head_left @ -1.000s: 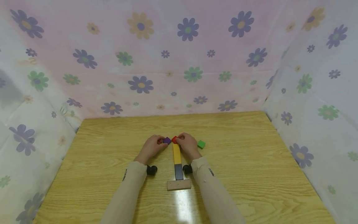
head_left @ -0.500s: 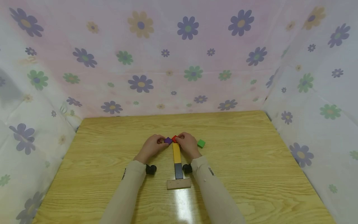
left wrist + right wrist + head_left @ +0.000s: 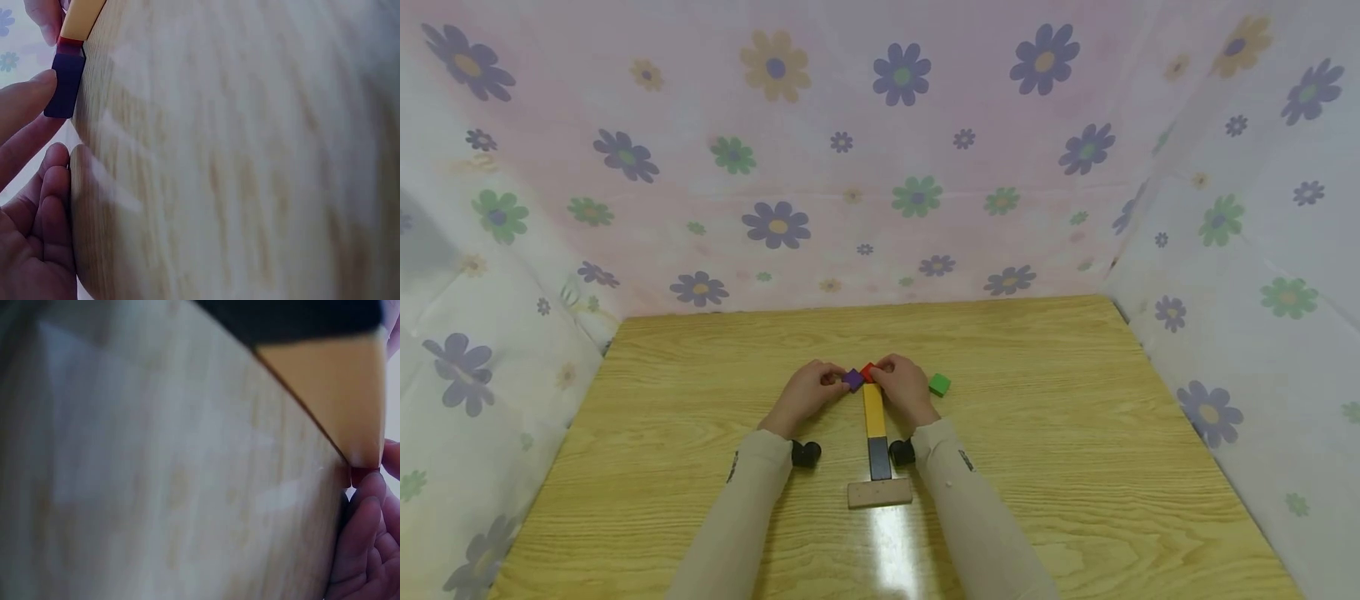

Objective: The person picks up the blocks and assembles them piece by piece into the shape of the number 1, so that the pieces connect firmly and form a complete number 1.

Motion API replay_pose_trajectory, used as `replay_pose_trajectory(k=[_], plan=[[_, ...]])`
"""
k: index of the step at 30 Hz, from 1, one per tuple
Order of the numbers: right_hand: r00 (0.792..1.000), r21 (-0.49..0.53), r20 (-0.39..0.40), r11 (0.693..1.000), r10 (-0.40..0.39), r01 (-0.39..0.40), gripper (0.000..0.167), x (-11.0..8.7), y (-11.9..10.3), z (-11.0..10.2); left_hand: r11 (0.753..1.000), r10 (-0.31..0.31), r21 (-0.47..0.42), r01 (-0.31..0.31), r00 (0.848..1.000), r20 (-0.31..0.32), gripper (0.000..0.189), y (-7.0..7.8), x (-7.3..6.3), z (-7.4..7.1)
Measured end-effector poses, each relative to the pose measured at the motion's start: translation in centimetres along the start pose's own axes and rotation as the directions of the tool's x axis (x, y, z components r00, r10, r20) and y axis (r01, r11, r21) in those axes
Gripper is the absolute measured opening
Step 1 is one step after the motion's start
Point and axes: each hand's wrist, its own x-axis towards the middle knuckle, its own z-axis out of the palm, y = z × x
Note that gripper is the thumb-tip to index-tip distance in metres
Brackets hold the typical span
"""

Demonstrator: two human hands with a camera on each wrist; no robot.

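Note:
My left hand (image 3: 807, 393) pinches a purple block (image 3: 853, 381) between thumb and fingers. In the left wrist view the thumb presses on the face of this dark purple block (image 3: 66, 87). My right hand (image 3: 906, 388) holds a red block (image 3: 868, 372) by its edge, partly covered by the fingers. The red block is turned cornerwise at the far end of a yellow block (image 3: 874, 410). The purple block sits just left of it, at or very near contact. Below the yellow block, a black block (image 3: 879, 458) and a plain wooden block (image 3: 880, 493) continue the line, the last lying crosswise.
A green block (image 3: 939, 384) lies on the wooden table (image 3: 1037, 500), just right of my right hand. Black wrist cameras (image 3: 807, 454) hang inside both sleeves, near the row of blocks. Flowered cloth (image 3: 917, 150) walls the back and both sides.
My left hand has slid the purple block slightly to the right, toward the red block. The right hand stays at the red block, and the other blocks keep their places.

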Motion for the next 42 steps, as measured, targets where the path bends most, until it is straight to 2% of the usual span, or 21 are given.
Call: replay_pose_trajectory(k=[9,16,28,42], plan=[[1.000,-0.002,-0.009,1.000,0.004,-0.004,0.023,0.15,0.05,-0.11,0.999,0.032,0.006,-0.032,0.999,-0.009,0.020,0.25,0.08,0.07],[1.000,0.030,-0.001,1.000,0.002,-0.002,0.023,-0.11,0.26,0.00,1.000,0.018,0.014,-0.019,1.000,0.008,0.020,0.52,-0.21,0.07],[1.000,0.040,-0.013,0.999,-0.016,0.017,0.023,0.00,0.28,0.01,0.999,0.034,0.027,-0.034,0.999,0.009,0.022,0.55,-0.11,-0.02],[0.999,0.011,-0.032,0.999,-0.036,0.037,0.023,0.13,0.40,-0.01,0.998,0.044,0.041,-0.045,0.999,0.015,0.024,0.39,0.05,0.03]])
